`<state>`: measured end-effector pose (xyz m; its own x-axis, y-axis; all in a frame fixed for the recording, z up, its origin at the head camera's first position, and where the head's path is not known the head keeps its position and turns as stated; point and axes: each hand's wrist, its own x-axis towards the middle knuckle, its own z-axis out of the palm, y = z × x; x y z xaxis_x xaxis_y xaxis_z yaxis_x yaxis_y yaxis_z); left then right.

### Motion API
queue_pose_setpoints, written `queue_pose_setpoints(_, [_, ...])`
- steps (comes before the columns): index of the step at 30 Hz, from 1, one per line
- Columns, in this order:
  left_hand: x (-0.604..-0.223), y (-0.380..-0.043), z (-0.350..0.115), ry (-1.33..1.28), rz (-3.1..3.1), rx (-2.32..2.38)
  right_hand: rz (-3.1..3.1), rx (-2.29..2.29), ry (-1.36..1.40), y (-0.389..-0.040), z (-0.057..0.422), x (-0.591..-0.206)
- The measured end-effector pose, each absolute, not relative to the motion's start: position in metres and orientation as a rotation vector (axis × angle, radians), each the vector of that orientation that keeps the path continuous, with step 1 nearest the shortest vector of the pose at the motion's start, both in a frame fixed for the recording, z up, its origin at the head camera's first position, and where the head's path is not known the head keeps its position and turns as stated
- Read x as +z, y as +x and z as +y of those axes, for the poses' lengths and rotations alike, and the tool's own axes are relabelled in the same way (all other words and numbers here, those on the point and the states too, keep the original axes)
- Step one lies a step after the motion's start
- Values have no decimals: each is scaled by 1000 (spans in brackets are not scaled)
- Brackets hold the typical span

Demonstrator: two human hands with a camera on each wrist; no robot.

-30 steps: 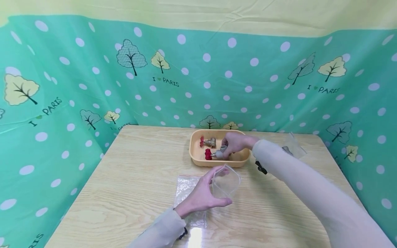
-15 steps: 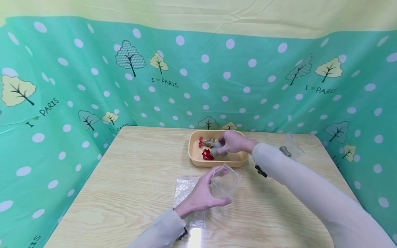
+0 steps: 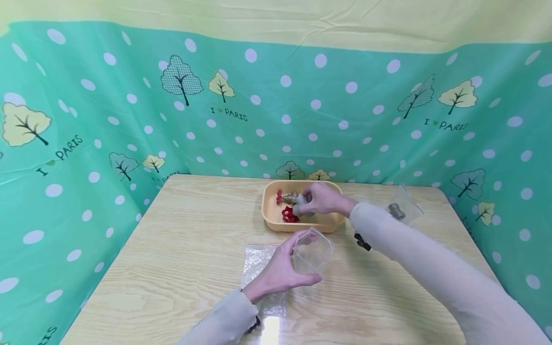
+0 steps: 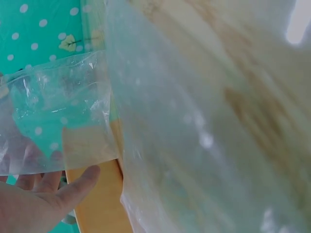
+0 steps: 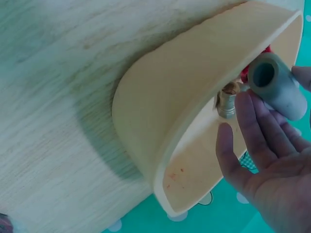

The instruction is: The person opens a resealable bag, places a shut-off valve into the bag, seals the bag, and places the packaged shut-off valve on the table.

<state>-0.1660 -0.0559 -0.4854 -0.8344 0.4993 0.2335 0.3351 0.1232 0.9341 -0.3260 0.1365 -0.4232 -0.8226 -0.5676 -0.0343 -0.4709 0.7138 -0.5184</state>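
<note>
My right hand [image 3: 325, 199] is over the peach plastic tub [image 3: 276, 226], its fingers on a grey pipe fitting [image 5: 277, 87] whose round open end shows in the right wrist view. The fitting tilts above the tub's rim. Inside the tub lie a brass valve with a red handwheel [image 3: 288, 198] and, nearer me, a second red handwheel [image 3: 290, 214], its body mostly hidden. My left hand [image 3: 282, 270] holds a clear plastic bag [image 3: 316, 256] by its sides, thumb and fingers spread wide, the mouth gaping upward. Clear film [image 4: 58, 111] fills much of the left wrist view.
Another clear bag [image 3: 256, 263] lies flat on the wooden table [image 3: 172, 249], partly under my left hand. At the back right, past my right forearm, a clear bag [image 3: 411, 206] has a grey fitting [image 3: 396, 211] in it. A dotted green cloth hangs behind.
My right hand has shifted slightly left within the tub, and the grey fitting has turned and come up in its fingers. The left hand and its bag stay put.
</note>
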Motion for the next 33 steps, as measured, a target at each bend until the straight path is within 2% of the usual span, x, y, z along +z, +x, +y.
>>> queue_pose_setpoints(9, [-486,-166,-54,824,2234,1808,2795,-916,-632,-311,141,-408])
queue_pose_setpoints(22, [-482,-165,-48,778,2281,1832,2897,-956,-507,-283,156,-340])
queue_pose_setpoints(33, [-483,-168,-43,734,2309,1856,3016,-955,-423,-258,164,-298])
